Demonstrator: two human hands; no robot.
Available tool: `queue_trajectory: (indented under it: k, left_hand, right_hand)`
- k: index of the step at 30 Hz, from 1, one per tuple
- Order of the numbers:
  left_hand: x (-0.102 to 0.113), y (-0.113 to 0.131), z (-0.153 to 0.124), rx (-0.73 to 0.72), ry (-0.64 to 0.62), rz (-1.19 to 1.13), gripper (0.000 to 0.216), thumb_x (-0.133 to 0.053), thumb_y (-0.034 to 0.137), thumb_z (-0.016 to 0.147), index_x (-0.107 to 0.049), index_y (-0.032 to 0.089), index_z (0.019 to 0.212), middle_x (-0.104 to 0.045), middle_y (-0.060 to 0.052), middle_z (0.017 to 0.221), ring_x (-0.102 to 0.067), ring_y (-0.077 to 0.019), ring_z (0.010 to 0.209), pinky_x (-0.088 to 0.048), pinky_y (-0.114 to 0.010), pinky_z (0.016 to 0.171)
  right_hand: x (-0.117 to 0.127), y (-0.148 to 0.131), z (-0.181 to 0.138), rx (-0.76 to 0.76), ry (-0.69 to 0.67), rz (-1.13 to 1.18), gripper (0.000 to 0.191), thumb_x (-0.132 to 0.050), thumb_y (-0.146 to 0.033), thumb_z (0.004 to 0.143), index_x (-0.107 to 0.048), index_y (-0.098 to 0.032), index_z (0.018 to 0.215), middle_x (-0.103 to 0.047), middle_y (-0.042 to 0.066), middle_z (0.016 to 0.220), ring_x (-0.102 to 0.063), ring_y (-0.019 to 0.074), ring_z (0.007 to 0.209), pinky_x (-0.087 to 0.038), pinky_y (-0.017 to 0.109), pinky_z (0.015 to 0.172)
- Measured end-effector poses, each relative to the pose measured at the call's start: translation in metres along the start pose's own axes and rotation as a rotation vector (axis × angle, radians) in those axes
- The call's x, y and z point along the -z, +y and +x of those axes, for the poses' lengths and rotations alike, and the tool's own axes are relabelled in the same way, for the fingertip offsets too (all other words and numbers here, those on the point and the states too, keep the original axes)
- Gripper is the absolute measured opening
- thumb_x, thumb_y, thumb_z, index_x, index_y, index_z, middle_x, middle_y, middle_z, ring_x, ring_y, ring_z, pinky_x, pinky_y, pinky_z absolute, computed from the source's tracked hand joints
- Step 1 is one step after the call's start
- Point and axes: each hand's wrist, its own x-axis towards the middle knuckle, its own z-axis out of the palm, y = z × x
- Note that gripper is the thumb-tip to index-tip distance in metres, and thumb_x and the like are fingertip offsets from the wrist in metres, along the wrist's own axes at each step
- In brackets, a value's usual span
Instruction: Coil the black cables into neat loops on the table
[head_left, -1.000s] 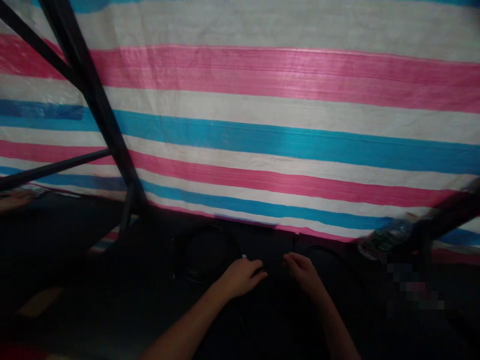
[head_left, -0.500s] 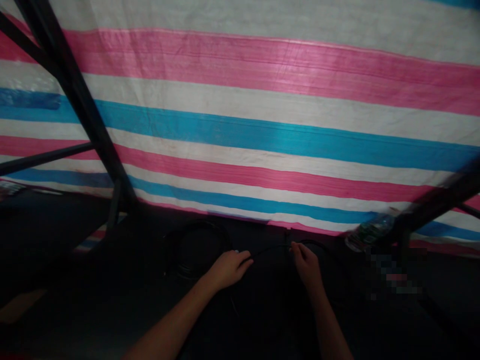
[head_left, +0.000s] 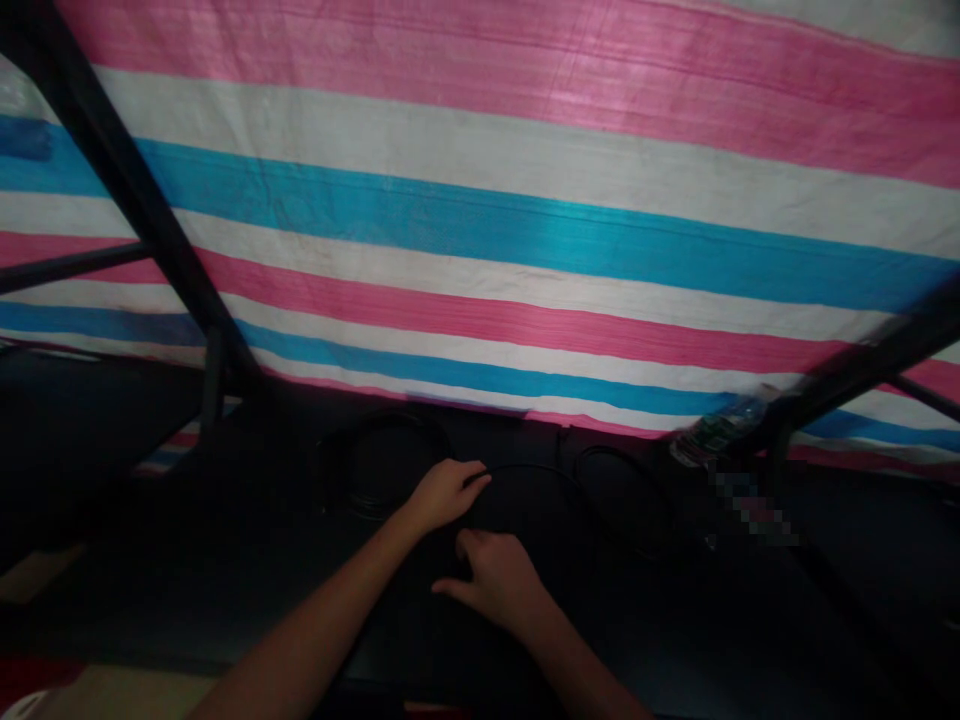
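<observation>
Between the thumb and fingers of my left hand (head_left: 450,494) runs a thin black cable (head_left: 532,467), lying over a dark surface (head_left: 420,640). To the right the cable curves into a loose loop. Behind my left hand lies a round coil of black cable (head_left: 401,418), hard to make out against the dark. My right hand (head_left: 499,580) is below and right of the left one, close to the surface, with thumb and fingers apart and nothing visible between them.
A striped plastic sheet (head_left: 480,270) in pink, white and blue hangs behind the surface. Black metal bars (head_left: 142,210) slant down at the left, and another bar (head_left: 862,370) stands at the right. A clear plastic bottle (head_left: 712,432) with a green label lies near the right bar.
My right hand has let go of the cable and moved left and toward me, its fingers now spread. My left hand still grips the cable. The view has tilted down slightly.
</observation>
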Motion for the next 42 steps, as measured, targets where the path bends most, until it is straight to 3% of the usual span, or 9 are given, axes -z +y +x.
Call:
queue_trajectory:
  k: [6,11,17,22,25,30,34,37,42]
  left_hand:
    - [0.005,0.003,0.002,-0.036,0.105,-0.054,0.029,-0.047,0.035,0.095,-0.069,0.018,0.084,-0.069,-0.005,0.084,-0.061,-0.0190,0.081,-0.043,-0.028,0.076]
    - [0.010,0.002,0.005,-0.036,0.205,-0.248,0.027,-0.049,0.035,0.094,-0.069,0.018,0.093,-0.068,-0.007,0.096,-0.060,-0.0197,0.093,-0.045,-0.031,0.087]
    - [-0.014,0.000,0.004,0.082,-0.041,-0.769,0.031,-0.052,0.044,0.090,-0.063,0.015,0.087,-0.065,-0.003,0.076,-0.059,-0.0136,0.062,-0.045,-0.023,0.057]
    - [-0.016,-0.010,0.012,0.278,0.016,-1.022,0.042,-0.060,0.058,0.079,-0.053,0.017,0.082,-0.048,0.006,0.057,-0.043,-0.0064,0.040,-0.029,-0.018,0.037]
    - [-0.011,-0.011,0.014,0.357,0.013,-1.060,0.044,-0.059,0.060,0.078,-0.050,0.019,0.087,-0.048,0.007,0.058,-0.042,-0.0064,0.039,-0.025,-0.016,0.035]
    - [-0.008,0.002,0.007,0.350,-0.149,-1.147,0.051,-0.047,0.068,0.084,-0.051,0.017,0.084,-0.040,0.009,0.050,-0.025,-0.0036,0.033,-0.013,-0.016,0.033]
    - [-0.007,0.006,0.003,0.367,-0.197,-1.132,0.055,-0.042,0.073,0.083,-0.048,0.018,0.081,-0.034,0.010,0.049,-0.021,-0.0037,0.034,-0.013,-0.017,0.034]
    - [-0.007,0.004,0.002,0.331,-0.246,-1.054,0.057,-0.039,0.074,0.084,-0.048,0.018,0.081,-0.033,0.010,0.049,-0.022,-0.0043,0.035,-0.016,-0.017,0.033]
    - [-0.007,0.002,0.004,0.210,-0.262,-0.730,0.045,-0.050,0.062,0.086,-0.052,0.018,0.086,-0.040,0.009,0.052,-0.034,-0.0063,0.038,-0.025,-0.018,0.036]
  right_hand:
    - [0.008,-0.011,-0.003,-0.084,-0.178,0.003,0.012,-0.060,-0.024,0.079,-0.061,-0.018,0.069,-0.066,0.004,0.068,-0.058,0.0148,0.059,-0.030,0.024,0.052]
    - [0.018,-0.002,-0.016,-0.218,0.114,0.426,0.021,-0.054,-0.028,0.086,-0.047,-0.020,0.068,-0.050,-0.005,0.055,-0.046,0.0090,0.047,-0.026,0.021,0.044]
    - [0.003,0.004,0.014,-0.203,0.330,0.914,0.026,-0.050,-0.045,0.091,-0.049,-0.020,0.087,-0.051,-0.007,0.051,-0.053,0.0128,0.038,-0.039,0.022,0.037]
    - [0.006,0.003,0.036,-0.106,0.428,0.994,0.025,-0.052,-0.039,0.090,-0.058,-0.016,0.100,-0.067,0.005,0.082,-0.071,0.0203,0.073,-0.056,0.030,0.057]
    - [0.019,0.008,0.031,-0.027,0.519,0.801,0.023,-0.050,-0.031,0.092,-0.061,-0.018,0.107,-0.070,0.008,0.093,-0.070,0.0203,0.080,-0.057,0.032,0.065]
    - [0.047,0.036,0.023,0.167,0.913,0.101,0.022,-0.053,-0.021,0.091,-0.064,-0.018,0.110,-0.067,0.012,0.107,-0.063,0.0231,0.102,-0.049,0.040,0.089]
    - [0.047,0.049,0.026,0.219,0.923,-0.228,0.032,-0.058,-0.022,0.091,-0.060,-0.019,0.123,-0.066,0.012,0.116,-0.059,0.0249,0.109,-0.040,0.043,0.095]
    - [0.039,0.054,0.029,0.146,0.941,-0.301,0.024,-0.059,-0.024,0.092,-0.064,-0.018,0.115,-0.068,0.011,0.110,-0.057,0.0274,0.111,-0.037,0.043,0.094]
    - [0.029,0.067,0.033,0.115,0.725,-0.192,0.023,-0.050,-0.022,0.096,-0.067,-0.019,0.080,-0.064,0.005,0.074,-0.060,0.0176,0.073,-0.041,0.028,0.070]
